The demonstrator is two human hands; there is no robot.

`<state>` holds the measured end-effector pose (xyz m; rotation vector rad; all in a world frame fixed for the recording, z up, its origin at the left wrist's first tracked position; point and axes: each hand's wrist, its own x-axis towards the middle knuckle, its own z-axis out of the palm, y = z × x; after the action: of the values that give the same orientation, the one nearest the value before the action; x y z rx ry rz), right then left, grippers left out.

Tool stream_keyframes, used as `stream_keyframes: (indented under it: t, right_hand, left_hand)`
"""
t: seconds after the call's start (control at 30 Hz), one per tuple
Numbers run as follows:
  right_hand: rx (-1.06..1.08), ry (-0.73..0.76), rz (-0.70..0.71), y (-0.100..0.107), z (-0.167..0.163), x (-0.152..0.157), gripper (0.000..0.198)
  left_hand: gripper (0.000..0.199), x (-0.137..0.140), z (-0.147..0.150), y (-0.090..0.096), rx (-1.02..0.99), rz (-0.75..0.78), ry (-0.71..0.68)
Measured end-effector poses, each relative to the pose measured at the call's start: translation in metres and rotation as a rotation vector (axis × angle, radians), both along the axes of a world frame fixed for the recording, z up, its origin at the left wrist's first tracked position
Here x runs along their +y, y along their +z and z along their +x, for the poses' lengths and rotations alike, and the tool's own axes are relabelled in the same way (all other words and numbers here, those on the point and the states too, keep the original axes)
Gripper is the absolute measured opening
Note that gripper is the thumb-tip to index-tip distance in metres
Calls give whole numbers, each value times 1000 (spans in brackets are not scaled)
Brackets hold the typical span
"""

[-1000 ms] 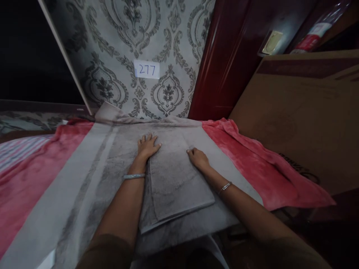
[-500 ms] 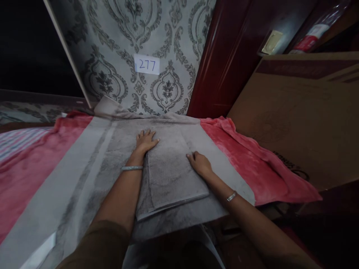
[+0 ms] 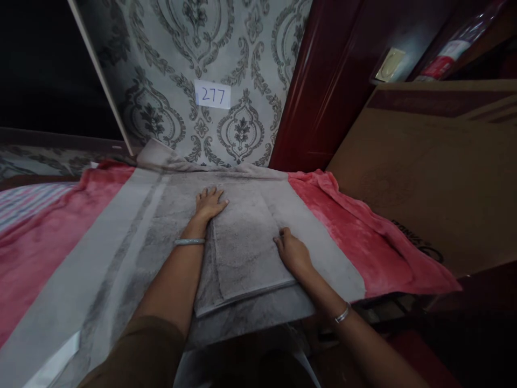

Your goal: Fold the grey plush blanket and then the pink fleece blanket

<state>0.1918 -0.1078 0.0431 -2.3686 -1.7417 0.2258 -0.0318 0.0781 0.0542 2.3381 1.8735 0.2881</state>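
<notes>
A grey, short-piled cloth folded into a flat, layered rectangle (image 3: pixel 246 248) lies on a larger grey sheet (image 3: pixel 149 269). My left hand (image 3: pixel 209 205) rests flat at the upper left of the folded cloth, fingers spread, a pale bangle on the wrist. At the cloth's right edge is my right hand (image 3: pixel 294 250), with its fingers curled and the thumb over the edge. Its fingertips are partly hidden, but it seems to pinch the cloth there. A silver bracelet circles that wrist.
Pink plush blanket (image 3: pixel 335 231) shows on both sides of the grey sheet. A large cardboard box (image 3: pixel 424 167) stands at the right, with a plastic bottle (image 3: pixel 444 59) behind it. A dark screen (image 3: pixel 52 70) is at the left. Patterned wall carries a paper marked 277 (image 3: pixel 212 95).
My right hand has slid toward me along the right edge of the folded cloth. My left hand stays in place.
</notes>
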Motion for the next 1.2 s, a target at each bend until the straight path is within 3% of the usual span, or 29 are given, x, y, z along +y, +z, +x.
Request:
stream_keyframes:
  t: [0.07, 0.17, 0.27, 0.33, 0.43, 0.53, 0.67, 0.77, 0.83, 0.93, 1.07, 1.2]
  right_hand:
    - [-49, 113, 107, 8, -7, -4, 48]
    - [-117, 444, 229, 10, -29, -14, 66]
    - [-120, 780, 145, -4, -51, -26, 67]
    - [-96, 860, 68, -14, -58, -32, 66]
    - [-39, 873, 6, -12, -56, -33, 65]
    - [63, 892, 3, 10, -50, -17, 53]
    - [95, 674, 120, 45, -59, 44, 49]
    - [4, 542, 182, 57, -73, 107, 55]
    - [-38, 459, 204, 53, -80, 143, 58]
    - [-47, 382, 193, 29, -84, 174, 57]
    - [-70, 386, 124, -8, -82, 182, 54]
    - [-123, 387, 121, -22, -79, 181, 54]
  left_hand:
    - [64, 1, 0, -1, 1, 6, -1]
    - [64, 4, 1, -4, 3, 10, 0]
    - [62, 5, 1, -7, 4, 2, 5]
    - [60, 6, 0, -9, 7, 1, 10]
    - [59, 9, -2, -11, 9, 0, 17]
    - [57, 11, -3, -12, 5, 1, 25]
    - [57, 7, -4, -11, 3, 17, 31]
    - [58, 3, -4, -10, 8, 27, 30]
    - [58, 2, -4, -11, 15, 33, 32]
    - [58, 1, -4, -13, 23, 47, 34]
    - [57, -3, -2, -15, 18, 62, 47]
    - [57, -11, 1, -12, -101, 137, 66]
